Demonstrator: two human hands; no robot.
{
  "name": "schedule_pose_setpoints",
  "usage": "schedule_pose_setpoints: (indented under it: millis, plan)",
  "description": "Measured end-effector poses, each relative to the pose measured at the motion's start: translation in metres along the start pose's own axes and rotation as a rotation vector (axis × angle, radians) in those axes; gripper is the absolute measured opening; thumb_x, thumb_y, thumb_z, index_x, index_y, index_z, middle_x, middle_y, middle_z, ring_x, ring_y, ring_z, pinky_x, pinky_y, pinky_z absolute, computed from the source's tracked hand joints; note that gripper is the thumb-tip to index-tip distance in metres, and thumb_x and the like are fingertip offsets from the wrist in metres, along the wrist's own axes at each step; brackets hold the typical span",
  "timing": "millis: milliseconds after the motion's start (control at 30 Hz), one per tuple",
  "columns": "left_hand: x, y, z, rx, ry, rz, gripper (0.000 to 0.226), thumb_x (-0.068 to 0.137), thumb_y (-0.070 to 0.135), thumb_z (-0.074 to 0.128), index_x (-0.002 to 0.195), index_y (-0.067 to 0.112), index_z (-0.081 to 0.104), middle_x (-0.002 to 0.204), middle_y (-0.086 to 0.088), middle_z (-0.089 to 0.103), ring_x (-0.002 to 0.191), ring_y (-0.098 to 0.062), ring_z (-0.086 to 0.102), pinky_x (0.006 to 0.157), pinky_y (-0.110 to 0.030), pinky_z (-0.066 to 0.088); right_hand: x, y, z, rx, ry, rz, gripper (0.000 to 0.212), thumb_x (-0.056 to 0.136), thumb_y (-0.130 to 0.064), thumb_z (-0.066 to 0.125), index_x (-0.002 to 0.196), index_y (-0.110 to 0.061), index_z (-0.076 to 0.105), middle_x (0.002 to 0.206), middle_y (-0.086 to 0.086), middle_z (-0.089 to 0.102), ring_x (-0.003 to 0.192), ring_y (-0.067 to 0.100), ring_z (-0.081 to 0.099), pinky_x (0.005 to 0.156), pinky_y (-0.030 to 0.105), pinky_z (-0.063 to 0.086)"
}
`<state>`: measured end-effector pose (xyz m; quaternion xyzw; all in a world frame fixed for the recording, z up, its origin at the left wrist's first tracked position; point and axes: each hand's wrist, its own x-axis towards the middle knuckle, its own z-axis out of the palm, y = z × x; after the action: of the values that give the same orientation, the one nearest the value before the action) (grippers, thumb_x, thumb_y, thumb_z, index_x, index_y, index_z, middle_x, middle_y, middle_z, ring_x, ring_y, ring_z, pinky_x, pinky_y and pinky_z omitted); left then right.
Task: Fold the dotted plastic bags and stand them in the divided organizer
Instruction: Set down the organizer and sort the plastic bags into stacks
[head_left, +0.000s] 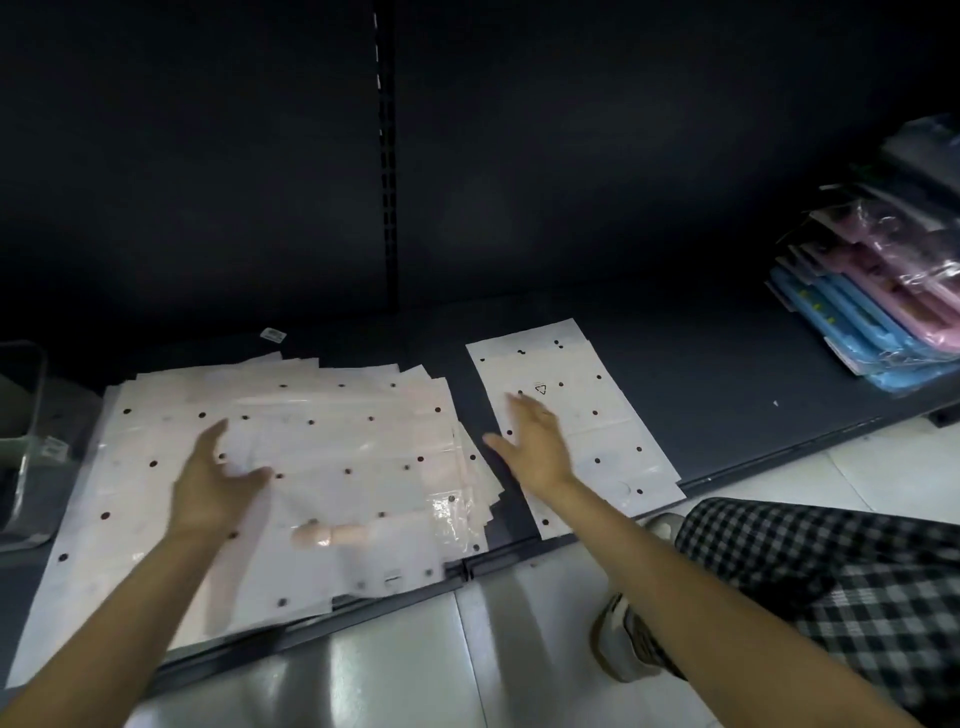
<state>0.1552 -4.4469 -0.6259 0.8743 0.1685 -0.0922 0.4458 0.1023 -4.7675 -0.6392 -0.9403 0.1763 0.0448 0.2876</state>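
Two bare forearms are reaching in from the bottom edge, beside a checked trouser leg (831, 587) and a sneaker (631, 644) on the white tiled floor (395, 670).

Left hand (215, 486) is hovering over or lightly touching the loose stack of dotted plastic bags (332, 457); fingers spread wide, holding nothing. Contact is blurred, so touching or just above cannot be told.

Right hand (535, 441) is open too, fingers straight, over the near-left part of a single narrow folded bag (576, 415), which is lying flat on the dark shelf (727, 395) just right of the stack.

The stack is fanned unevenly, its near edge overhanging the shelf lip. A pale green container (21, 415) is sitting at the far left edge; possibly the organizer, but dividers are not visible. Packaged pink and blue goods (878, 312) are resting far right.

Risks, as judged:
- Film looks slick; lifting one sheet is likely dragging neighbours along, tipping the overhanging stack onto the floor.
- The folded bag is held by nothing; it could spring open or slide when pressed off-centre.
- Limp folds may slump instead of standing.
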Motion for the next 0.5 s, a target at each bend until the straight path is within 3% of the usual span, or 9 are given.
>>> schedule_pose_setpoints:
  millis: [67, 133, 233, 300, 367, 433, 500]
  plan:
    - [0.016, -0.023, -0.021, 0.116, 0.124, 0.018, 0.072, 0.082, 0.007, 0.069, 0.142, 0.024, 0.032, 0.131, -0.026, 0.051, 0.110, -0.046, 0.052, 0.084, -0.050, 0.046, -0.003, 0.050, -0.006, -0.255, -0.072, 0.160, 0.080, 0.089, -0.058, 0.047, 0.151, -0.023, 0.011, 0.159, 0.003, 0.006, 0.146, 0.024, 0.005, 0.118, 0.037, 0.015]
    - [0.030, -0.044, -0.037, 0.164, 0.172, -0.031, 0.073, 0.082, 0.002, 0.064, 0.140, 0.025, 0.027, 0.121, -0.029, 0.056, 0.099, -0.050, 0.057, 0.081, -0.054, 0.049, -0.009, 0.083, -0.004, -0.372, -0.104, 0.203, 0.072, 0.089, -0.064, 0.039, 0.150, -0.034, 0.013, 0.159, 0.000, 0.001, 0.146, 0.025, 0.001, 0.118, 0.041, 0.011]
    - [0.043, -0.069, -0.043, 0.159, 0.166, -0.126, 0.078, 0.078, -0.002, 0.056, 0.140, 0.021, 0.015, 0.118, -0.031, 0.054, 0.101, -0.049, 0.054, 0.087, -0.060, 0.047, -0.014, 0.097, 0.000, -0.251, 0.083, 0.168, 0.044, 0.093, -0.050, 0.046, 0.136, -0.037, 0.047, 0.154, -0.004, 0.028, 0.143, 0.020, 0.018, 0.114, 0.035, 0.022]
    - [0.037, -0.069, -0.031, 0.203, 0.248, -0.048, 0.070, 0.085, 0.008, 0.054, 0.144, 0.014, 0.019, 0.128, -0.032, 0.042, 0.113, -0.048, 0.043, 0.092, -0.060, 0.040, -0.014, 0.093, 0.002, -0.120, 0.247, 0.177, 0.029, 0.091, -0.036, 0.058, 0.118, -0.029, 0.066, 0.140, -0.005, 0.050, 0.132, 0.016, 0.036, 0.102, 0.029, 0.034]
    - [0.018, -0.051, -0.020, 0.217, 0.297, 0.105, 0.065, 0.086, 0.011, 0.056, 0.144, 0.010, 0.027, 0.132, -0.029, 0.039, 0.120, -0.044, 0.036, 0.089, -0.062, 0.041, -0.013, 0.084, 0.003, -0.007, 0.367, 0.216, 0.019, 0.086, -0.026, 0.066, 0.102, -0.020, 0.074, 0.123, -0.004, 0.063, 0.121, 0.015, 0.046, 0.090, 0.023, 0.038]
    - [-0.003, -0.028, -0.007, 0.235, 0.192, 0.325, 0.061, 0.085, 0.009, 0.063, 0.140, 0.011, 0.038, 0.136, -0.022, 0.042, 0.122, -0.039, 0.038, 0.089, -0.054, 0.043, -0.013, 0.070, 0.003, 0.107, 0.469, 0.201, 0.017, 0.086, -0.021, 0.067, 0.099, -0.012, 0.074, 0.110, 0.001, 0.069, 0.114, 0.021, 0.052, 0.089, 0.025, 0.040]
    - [-0.028, 0.004, 0.010, 0.067, -0.081, 0.341, 0.053, 0.088, 0.013, 0.063, 0.137, 0.014, 0.044, 0.137, -0.011, 0.047, 0.121, -0.031, 0.045, 0.092, -0.039, 0.040, -0.014, 0.046, 0.005, 0.266, 0.508, 0.089, 0.018, 0.087, -0.017, 0.065, 0.101, -0.008, 0.072, 0.102, 0.004, 0.069, 0.109, 0.024, 0.054, 0.092, 0.028, 0.044]
